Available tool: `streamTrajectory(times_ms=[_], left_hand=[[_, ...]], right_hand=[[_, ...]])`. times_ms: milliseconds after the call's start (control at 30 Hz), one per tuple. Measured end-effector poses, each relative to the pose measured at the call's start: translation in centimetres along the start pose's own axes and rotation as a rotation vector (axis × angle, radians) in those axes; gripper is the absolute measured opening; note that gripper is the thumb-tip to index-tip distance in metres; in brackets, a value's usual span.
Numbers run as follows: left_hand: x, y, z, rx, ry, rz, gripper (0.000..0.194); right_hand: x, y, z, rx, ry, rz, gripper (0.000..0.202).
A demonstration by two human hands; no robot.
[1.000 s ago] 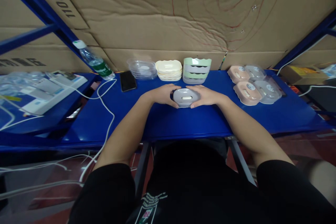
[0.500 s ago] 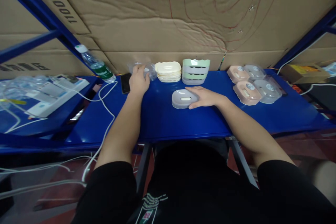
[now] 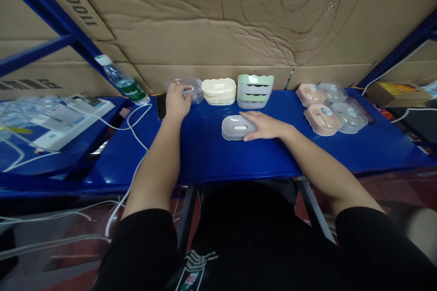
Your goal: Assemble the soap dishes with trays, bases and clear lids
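On the table before me, my right hand (image 3: pixel 264 126) grips the right end of a grey oval soap dish (image 3: pixel 232 123), thumb in front and fingers behind. A small white oblong piece (image 3: pixel 240 127) lies in the middle of that dish. My left hand (image 3: pixel 178 101) is at the clear plastic lids (image 3: pixel 194 88) at the back, its fingers and thumb curled on their near edge. Right of the lids is a stack of cream dishes (image 3: pixel 220 86), then a stack of green and grey dishes (image 3: pixel 255 82).
Several lidded pink and grey dishes (image 3: pixel 322 118) stand at the right of the blue table (image 3: pixel 211 159). A phone (image 3: pixel 161 107), a water bottle (image 3: pixel 128 85) and a white cable (image 3: pixel 136 134) are at the left. Cardboard (image 3: pixel 177 22) walls the back.
My left hand has shifted slightly left on the clear lids, and more of them shows. My right hand stays on the grey dish; the view has tilted a little.
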State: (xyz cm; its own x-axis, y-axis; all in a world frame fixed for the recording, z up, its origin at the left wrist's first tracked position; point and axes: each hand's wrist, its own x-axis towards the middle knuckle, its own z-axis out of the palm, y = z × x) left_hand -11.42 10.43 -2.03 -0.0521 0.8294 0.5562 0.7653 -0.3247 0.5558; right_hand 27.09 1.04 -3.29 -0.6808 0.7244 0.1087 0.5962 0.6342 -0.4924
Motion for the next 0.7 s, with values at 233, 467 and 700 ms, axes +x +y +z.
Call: streamTrajectory(times_ms=[233,467,700], left_hand=[[-0.06,0.17,-0.31,0.028,-0.004,0.038,0.023],[-0.04,0.1,-0.44,0.008,-0.013,0.008,0.017],[-0.15,0.21,-0.84,0.03,0.018,-0.01,0.02]], right_hand=[[0.03,-0.04,-0.01,-0.009,-0.011,0.014,0.131],[0.03,-0.11,-0.09,-0.008,-0.007,0.014,0.127],[0.04,-0.26,-0.11,-0.002,-0.012,0.021,0.128]])
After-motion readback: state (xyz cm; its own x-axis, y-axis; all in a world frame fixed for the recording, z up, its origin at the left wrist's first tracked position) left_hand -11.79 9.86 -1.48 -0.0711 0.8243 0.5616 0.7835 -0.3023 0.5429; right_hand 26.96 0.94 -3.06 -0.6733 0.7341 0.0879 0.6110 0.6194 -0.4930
